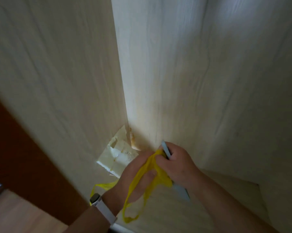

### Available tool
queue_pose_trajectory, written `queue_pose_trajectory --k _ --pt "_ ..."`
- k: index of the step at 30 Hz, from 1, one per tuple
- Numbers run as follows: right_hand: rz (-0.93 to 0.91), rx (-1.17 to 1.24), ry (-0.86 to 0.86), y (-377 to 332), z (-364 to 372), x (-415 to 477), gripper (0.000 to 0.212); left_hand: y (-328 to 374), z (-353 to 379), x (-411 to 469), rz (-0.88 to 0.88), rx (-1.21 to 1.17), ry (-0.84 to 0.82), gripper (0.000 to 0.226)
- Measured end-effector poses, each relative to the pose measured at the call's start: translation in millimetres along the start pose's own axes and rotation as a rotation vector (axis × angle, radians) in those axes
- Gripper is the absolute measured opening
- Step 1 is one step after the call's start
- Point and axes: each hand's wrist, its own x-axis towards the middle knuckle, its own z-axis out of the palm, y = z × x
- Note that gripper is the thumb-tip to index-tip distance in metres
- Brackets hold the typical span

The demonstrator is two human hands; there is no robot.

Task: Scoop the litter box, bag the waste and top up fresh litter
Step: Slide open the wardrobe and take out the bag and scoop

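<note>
You held the yellow bag (162, 178) between both hands, low in the frame, close to the corner where two pale wood-grain panels (192, 81) met. Your left hand (135, 175) had its fingers curled round the bunched plastic. Your right hand (178, 165) pinched the bag's far end, its fingers also wrapped round a slim pale blue tool (181, 190). The tool's long axis ran diagonally: one end pointed far and left toward the corner, the other stuck out near and right below your palm. What sort of head it had, you could not tell. The bag was drawn out long from far to near, with one handle loop hanging down near you and another trailing left past your wrist and its watch (95, 199). A torn patch (118, 157) sat just left of your hands, and a dark red-brown panel (24, 157) stood further left.
</note>
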Motion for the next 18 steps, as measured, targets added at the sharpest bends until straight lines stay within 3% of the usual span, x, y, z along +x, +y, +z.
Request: queue_pose_trajectory --k 3,6,11,18 --pt "-0.031 -0.021 -0.032 -1 3 -7 0.017 18 16 -15 -0.076 -0.008 -0.036 0.06" --pt "-0.056 -0.004 -0.078 -2 9 -17 0.026 23 24 -22 -0.135 0.216 0.129 0.049" --pt "-0.074 0.029 -0.125 -5 9 -31 0.024 41 15 -40 -0.231 0.257 0.18 0.021" --pt "-0.11 0.055 -0.107 -17 19 -37 0.016 62 -13 -68 -0.404 0.399 0.347 0.019"
